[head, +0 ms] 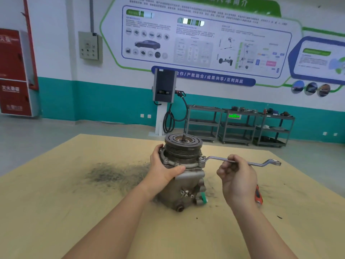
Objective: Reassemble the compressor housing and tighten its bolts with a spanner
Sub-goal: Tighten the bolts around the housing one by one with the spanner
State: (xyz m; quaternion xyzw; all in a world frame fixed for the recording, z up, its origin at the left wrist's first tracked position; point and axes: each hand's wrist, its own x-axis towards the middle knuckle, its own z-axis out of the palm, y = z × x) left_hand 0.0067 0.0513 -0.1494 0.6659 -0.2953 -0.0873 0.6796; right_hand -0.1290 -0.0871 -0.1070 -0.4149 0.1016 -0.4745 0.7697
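Note:
A grey metal compressor (183, 186) stands upright in the middle of the wooden table (78, 206), its dark grooved pulley (183, 144) on top. My left hand (163, 166) grips the housing's left side just under the bolted flange. A silver ring spanner (259, 162) lies level to the right, its left ring end set on a bolt (202, 159) at the flange's right edge. My right hand (237, 176) is closed around the middle of the spanner's shaft.
A dark smear of grime (113, 175) marks the table left of the compressor. An orange-handled tool (259, 195) lies behind my right wrist. Beyond the table stand a charging post (164, 101) and grey shelf carts (239, 126) along the wall.

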